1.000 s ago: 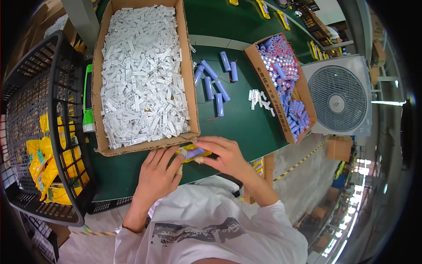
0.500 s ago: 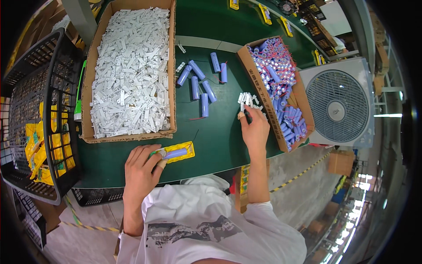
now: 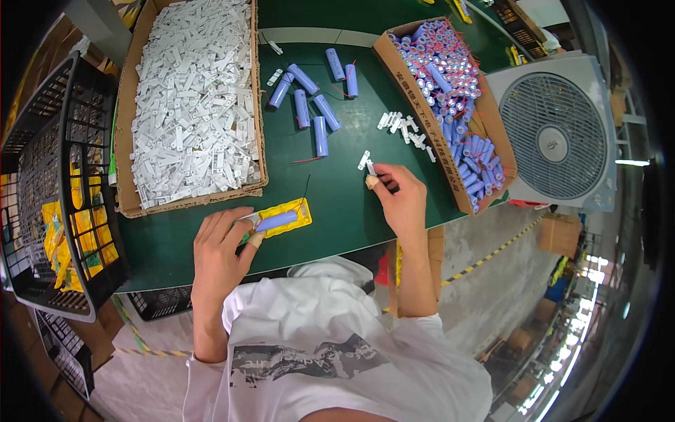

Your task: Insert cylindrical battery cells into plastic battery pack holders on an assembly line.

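Observation:
My left hand point(image 3: 223, 243) grips the left end of a small yellow case point(image 3: 304, 209) near the front edge of the table, thumb and fingers closed round it. A purple cylindrical battery cell point(image 3: 278, 221) lies in the case, and a thin dark wire sticks up from its right end. Part of the case is hidden under my fingers. My right hand point(image 3: 402, 200) pinches a small white plastic strip point(image 3: 370, 167) between thumb and forefinger. Another white strip point(image 3: 363, 160) is right beside it. Both of these are just above or on the green table; I cannot tell which.
A carton of white strips point(image 3: 193, 105) stands left of several loose cells point(image 3: 321, 137). More strips point(image 3: 404, 126) lie beside a carton point(image 3: 429, 116) packed with wired cells. A black crate point(image 3: 70, 176) with yellow cases is far left; a box fan point(image 3: 552, 141) stands right.
My right hand has drawn back from the strip pile beside the cell carton, toward the left and nearer me, with a white strip in its fingers. My left hand still holds the yellow case.

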Demonstrator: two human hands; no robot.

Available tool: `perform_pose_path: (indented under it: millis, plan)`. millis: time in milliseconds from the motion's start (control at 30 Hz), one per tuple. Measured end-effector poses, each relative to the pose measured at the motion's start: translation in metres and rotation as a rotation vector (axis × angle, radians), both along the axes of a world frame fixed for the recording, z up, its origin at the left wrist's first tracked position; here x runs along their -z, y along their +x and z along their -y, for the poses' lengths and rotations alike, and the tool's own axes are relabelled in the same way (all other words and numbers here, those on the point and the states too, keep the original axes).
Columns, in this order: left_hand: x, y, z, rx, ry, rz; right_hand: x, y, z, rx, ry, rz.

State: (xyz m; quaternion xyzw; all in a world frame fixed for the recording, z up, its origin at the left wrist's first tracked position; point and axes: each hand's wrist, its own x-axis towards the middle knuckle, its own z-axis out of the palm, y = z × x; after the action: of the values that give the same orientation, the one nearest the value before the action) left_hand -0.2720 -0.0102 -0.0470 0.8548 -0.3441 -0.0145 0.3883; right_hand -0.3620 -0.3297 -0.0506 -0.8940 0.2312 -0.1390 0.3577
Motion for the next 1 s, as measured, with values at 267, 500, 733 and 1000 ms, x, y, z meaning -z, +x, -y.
perform_pose_path:
  millis: [267,500,733,1000]
  plan:
    - [0.003,-0.008,-0.004,-0.027,0.029,-0.001,0.002,-0.004,0.006,-0.047,0.063,-0.04]
    - [0.008,-0.014,-0.002,-0.053,0.02,0.071,0.015,-0.009,-0.008,-0.152,-0.218,0.207]
    - [0.011,-0.014,-0.001,-0.058,0.007,0.082,0.027,-0.014,-0.031,-0.174,0.147,0.203]
    - [0.016,-0.015,0.002,-0.071,-0.042,0.1,0.027,-0.002,-0.069,-0.187,0.549,0.29]
